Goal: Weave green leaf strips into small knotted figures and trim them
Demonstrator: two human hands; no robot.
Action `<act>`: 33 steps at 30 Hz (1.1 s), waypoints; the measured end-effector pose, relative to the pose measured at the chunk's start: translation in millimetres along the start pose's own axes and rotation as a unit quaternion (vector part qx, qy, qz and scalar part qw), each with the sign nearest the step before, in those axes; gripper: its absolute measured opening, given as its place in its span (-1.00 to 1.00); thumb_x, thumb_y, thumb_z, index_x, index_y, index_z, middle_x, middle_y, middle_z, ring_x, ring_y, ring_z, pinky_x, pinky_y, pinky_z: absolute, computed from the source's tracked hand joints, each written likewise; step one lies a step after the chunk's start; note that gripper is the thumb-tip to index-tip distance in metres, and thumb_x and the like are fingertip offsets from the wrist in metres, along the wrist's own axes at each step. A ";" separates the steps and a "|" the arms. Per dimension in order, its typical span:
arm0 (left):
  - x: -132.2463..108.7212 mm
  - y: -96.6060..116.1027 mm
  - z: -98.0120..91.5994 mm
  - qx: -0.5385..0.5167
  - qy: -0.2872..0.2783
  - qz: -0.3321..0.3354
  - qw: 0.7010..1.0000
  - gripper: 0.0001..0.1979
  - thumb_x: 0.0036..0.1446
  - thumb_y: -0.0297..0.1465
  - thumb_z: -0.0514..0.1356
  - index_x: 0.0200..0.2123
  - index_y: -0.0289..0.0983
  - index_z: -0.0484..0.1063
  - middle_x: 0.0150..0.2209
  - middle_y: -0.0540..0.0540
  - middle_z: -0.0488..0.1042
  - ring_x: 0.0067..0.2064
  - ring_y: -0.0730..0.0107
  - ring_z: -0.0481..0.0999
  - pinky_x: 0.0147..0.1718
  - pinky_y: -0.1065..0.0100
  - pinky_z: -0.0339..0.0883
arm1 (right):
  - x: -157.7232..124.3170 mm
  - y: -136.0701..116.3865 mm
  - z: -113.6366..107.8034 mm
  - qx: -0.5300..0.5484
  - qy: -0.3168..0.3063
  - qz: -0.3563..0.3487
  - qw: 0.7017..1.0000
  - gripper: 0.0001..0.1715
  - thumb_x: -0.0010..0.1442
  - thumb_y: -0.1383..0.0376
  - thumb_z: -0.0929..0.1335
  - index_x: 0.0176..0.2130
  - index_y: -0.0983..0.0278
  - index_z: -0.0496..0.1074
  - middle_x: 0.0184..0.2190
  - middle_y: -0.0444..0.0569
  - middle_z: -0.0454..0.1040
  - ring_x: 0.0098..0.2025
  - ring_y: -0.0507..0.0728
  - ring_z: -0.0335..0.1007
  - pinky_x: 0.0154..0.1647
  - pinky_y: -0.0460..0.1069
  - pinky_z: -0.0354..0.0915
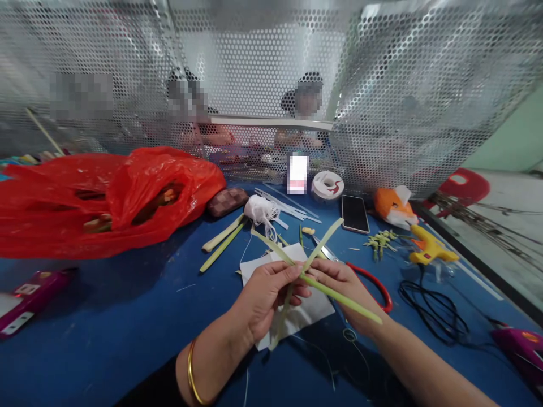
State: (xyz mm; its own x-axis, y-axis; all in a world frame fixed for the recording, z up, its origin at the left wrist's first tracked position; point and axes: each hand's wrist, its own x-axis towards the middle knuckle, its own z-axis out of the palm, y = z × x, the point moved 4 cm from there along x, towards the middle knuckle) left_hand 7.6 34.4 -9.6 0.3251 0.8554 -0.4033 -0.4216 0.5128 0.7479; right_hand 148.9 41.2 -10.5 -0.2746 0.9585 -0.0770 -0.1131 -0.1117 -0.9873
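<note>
Several pale green plant strips cross one another in the middle of the view. My left hand pinches them between thumb and fingers close to the crossing. On the other side, my right hand has its fingers closed on the strips at the same crossing. One strip points up to the right, one up to the left, one down over my right wrist. A sheet of white paper lies beneath my hands. Scissors with red handles rest partly hidden behind my right hand.
Beyond my hands are two green stalks, white string, a tape roll and a dark phone. A red plastic bag fills the left. At right lies a yellow glue gun with a black cord.
</note>
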 end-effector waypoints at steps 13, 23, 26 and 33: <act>0.5 2.3 5.2 -0.075 0.008 0.090 0.993 -0.71 -0.16 -0.46 0.46 -0.28 -0.32 0.58 -0.38 -0.12 0.63 -0.29 0.32 0.59 -0.19 0.35 0.37 | -12.0 -7.7 10.9 -0.198 0.065 -0.052 0.977 -0.64 0.12 0.11 0.36 -0.55 0.29 0.49 -0.49 -0.01 0.54 -0.38 0.16 0.44 -0.31 0.03 0.33; -0.3 -2.4 9.5 -0.094 -0.010 0.075 0.993 -0.66 -0.19 -0.50 0.45 -0.25 -0.34 0.56 -0.37 -0.14 0.64 -0.31 0.29 0.60 -0.22 0.33 0.39 | -21.2 -4.8 15.4 -0.256 0.137 -0.143 0.946 -0.86 0.09 0.24 0.45 -0.46 0.22 0.50 -0.42 -0.05 0.56 -0.31 0.17 0.46 -0.21 0.03 0.32; -0.8 -2.5 11.5 -0.087 -0.017 0.069 0.994 -0.66 -0.22 -0.50 0.46 -0.27 -0.35 0.56 -0.38 -0.14 0.64 -0.33 0.28 0.60 -0.24 0.33 0.40 | -21.6 -6.0 17.2 -0.267 0.121 -0.151 0.944 -0.86 0.12 0.24 0.44 -0.46 0.21 0.49 -0.41 -0.06 0.54 -0.32 0.15 0.44 -0.24 0.00 0.31; -0.6 -5.5 10.8 -0.091 -0.010 0.070 0.993 -0.66 -0.21 -0.52 0.46 -0.26 -0.35 0.58 -0.37 -0.13 0.64 -0.30 0.31 0.59 -0.14 0.31 0.38 | -22.0 -3.0 19.5 -0.286 0.136 -0.153 0.936 -0.72 0.14 0.25 0.39 -0.57 0.23 0.37 -0.54 -0.10 0.45 -0.46 0.09 0.34 -0.40 -0.05 0.26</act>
State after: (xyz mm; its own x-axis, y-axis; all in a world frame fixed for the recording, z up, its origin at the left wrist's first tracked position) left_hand 18.9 30.3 -7.7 0.2689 0.9187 -0.2892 -0.6092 0.3949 0.6877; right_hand 136.6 15.4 -3.1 -0.0500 0.9628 0.2655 0.4041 0.2626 -0.8762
